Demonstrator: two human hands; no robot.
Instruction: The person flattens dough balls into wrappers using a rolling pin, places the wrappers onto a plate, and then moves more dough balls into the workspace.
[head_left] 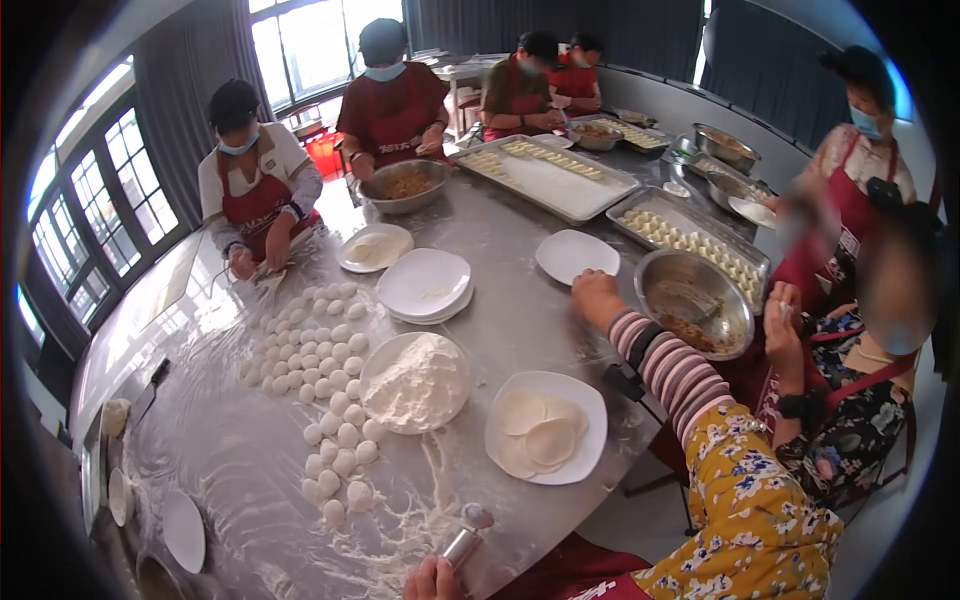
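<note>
My right hand [432, 580] shows at the bottom edge, closed around the end of a metal rolling pin [466, 540] that points up and right over the floured steel table [510, 320]. My left hand is out of view. Just beyond the pin stand a white plate of flat round wrappers [545, 428] and a bowl heaped with flour [415, 382]. Several rows of small dough balls [320, 390] lie to the left of the bowl.
A co-worker's striped sleeve and hand [597, 296] reach in from the right, beside a steel bowl of filling [695, 300]. Trays of finished dumplings [545, 178], empty white plates [424, 285] and another filling bowl [405, 185] stand farther off. Several aproned people sit around the table.
</note>
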